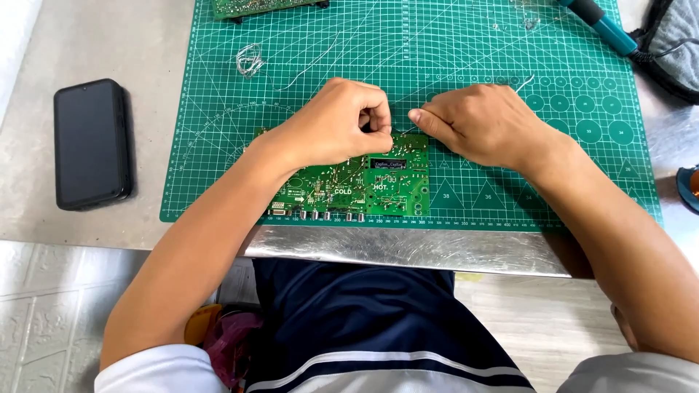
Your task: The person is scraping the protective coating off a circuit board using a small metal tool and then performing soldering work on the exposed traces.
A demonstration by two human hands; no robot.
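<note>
I'm pinching my left hand (331, 124) fingers on the board (364, 182) edge, steadying it flat. My right hand (477, 120) fingertips are pressing together beside it; what they're pinching, I can't tell.

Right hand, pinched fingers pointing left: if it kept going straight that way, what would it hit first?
Most likely the left hand: the right hand pinches just beside its fingers, above the circuit board edge. Depth is unclear.

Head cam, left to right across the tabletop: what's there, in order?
Black phone → coil of thin wire → left hand on the green circuit board → right hand → teal-handled tool → grey pouch. All but the phone and pouch sit on the green cutting mat.
</note>
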